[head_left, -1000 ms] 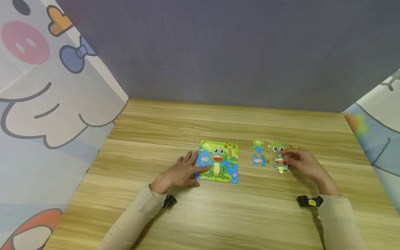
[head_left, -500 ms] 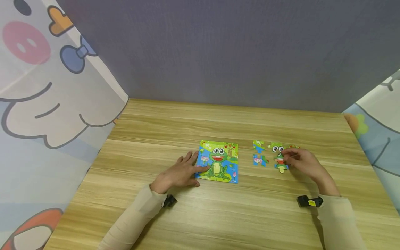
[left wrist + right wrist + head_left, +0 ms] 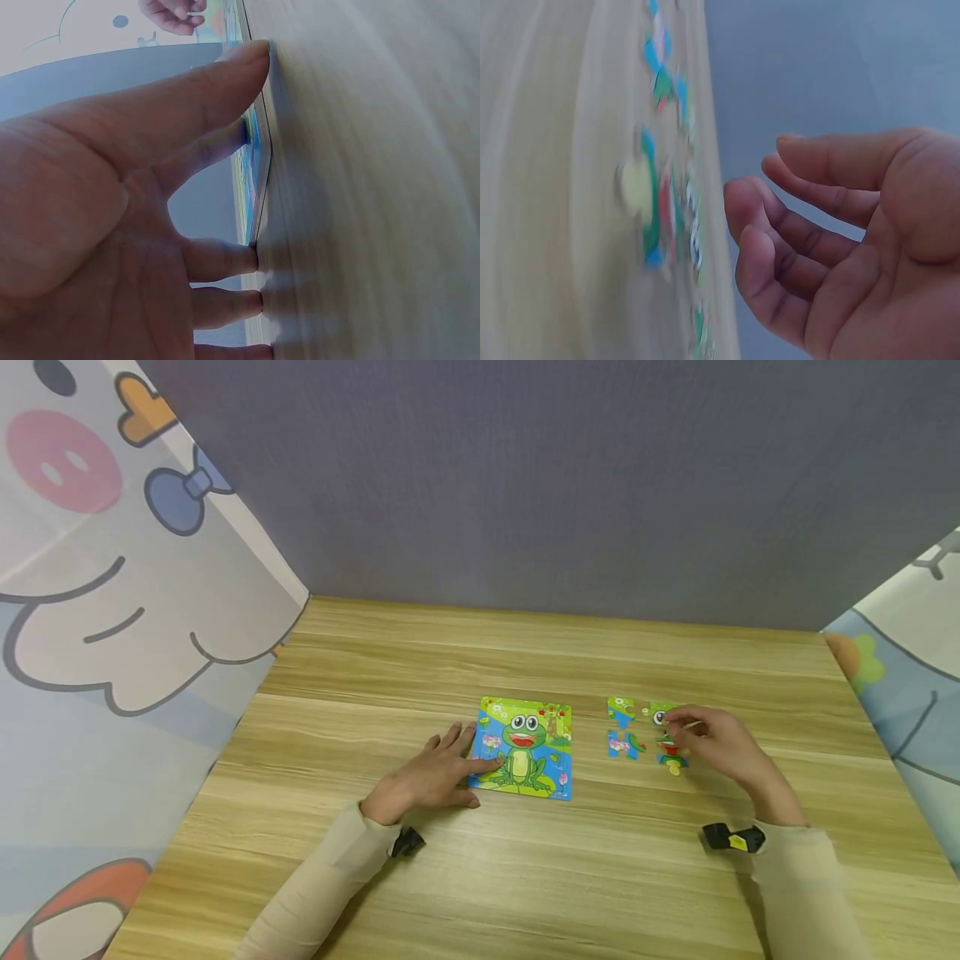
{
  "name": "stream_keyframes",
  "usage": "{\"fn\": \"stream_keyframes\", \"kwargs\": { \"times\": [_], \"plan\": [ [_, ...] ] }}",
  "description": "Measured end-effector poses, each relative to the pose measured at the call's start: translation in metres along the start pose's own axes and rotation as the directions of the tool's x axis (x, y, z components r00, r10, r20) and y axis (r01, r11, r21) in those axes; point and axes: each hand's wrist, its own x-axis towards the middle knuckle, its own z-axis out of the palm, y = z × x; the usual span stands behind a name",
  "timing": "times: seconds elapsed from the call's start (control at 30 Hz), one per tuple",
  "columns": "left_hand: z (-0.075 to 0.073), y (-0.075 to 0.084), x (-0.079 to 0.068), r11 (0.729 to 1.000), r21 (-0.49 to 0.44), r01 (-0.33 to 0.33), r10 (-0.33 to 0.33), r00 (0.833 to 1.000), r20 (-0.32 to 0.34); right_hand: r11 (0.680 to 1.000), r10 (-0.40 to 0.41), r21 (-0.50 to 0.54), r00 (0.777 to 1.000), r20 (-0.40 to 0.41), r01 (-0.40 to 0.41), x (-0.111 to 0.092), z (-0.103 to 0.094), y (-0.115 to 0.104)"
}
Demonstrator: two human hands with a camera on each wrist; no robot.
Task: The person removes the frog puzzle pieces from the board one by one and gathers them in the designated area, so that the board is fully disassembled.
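My left hand (image 3: 427,781) lies spread at the left side of a square frog puzzle (image 3: 534,739), its index finger straight across the frog's picture. The left wrist view shows the thumb and fingertips down at the table and the puzzle's edge. Over a group of loose jigsaw pieces, my right hand (image 3: 720,743) is raised with loosely bent fingers. Nothing shows between them in the right wrist view. Under its fingertips are a piece with the frog's eyes (image 3: 658,717), a red-mouth piece (image 3: 668,747) and a yellow-tabbed piece (image 3: 636,187). The hand hides part of this group.
Left of that group lie a green-and-blue corner piece (image 3: 620,710) and a blue piece with a pink flower (image 3: 622,745). They rest on the wooden table (image 3: 555,877). A grey panel (image 3: 555,493) rises behind the table, with a cartoon-printed wall (image 3: 150,693) on the left.
My right hand has come off the mouth and yellow-tabbed pieces, lifting and shifting slightly left and away from me. My left hand and the frog puzzle stay where they were.
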Motion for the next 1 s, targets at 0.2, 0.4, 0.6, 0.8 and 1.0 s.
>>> {"fn": "stream_keyframes", "kwargs": {
  "times": [0.2,0.4,0.6,0.8,1.0],
  "plan": [
    [0.001,-0.001,0.0,1.0,-0.007,-0.004,0.004,1.0,0.003,1.0,0.001,0.029,0.999,0.044,-0.002,0.014,0.012,-0.021],
    [0.001,-0.001,-0.001,1.0,-0.003,-0.004,0.004,1.0,0.003,0.997,-0.064,0.042,0.993,0.096,0.061,0.032,0.034,-0.042],
    [0.001,-0.001,0.0,1.0,-0.006,-0.01,0.01,1.0,0.0,0.993,-0.106,0.073,0.986,0.132,0.097,0.049,0.057,-0.059],
    [0.0,0.0,-0.001,1.0,-0.005,-0.007,0.007,1.0,-0.003,0.985,-0.158,0.089,0.977,0.144,0.146,0.06,0.08,-0.075],
    [0.0,0.0,-0.001,1.0,0.005,-0.003,0.003,1.0,-0.006,0.98,-0.197,0.049,0.965,0.175,0.191,0.064,0.099,-0.088]
  ]
}}
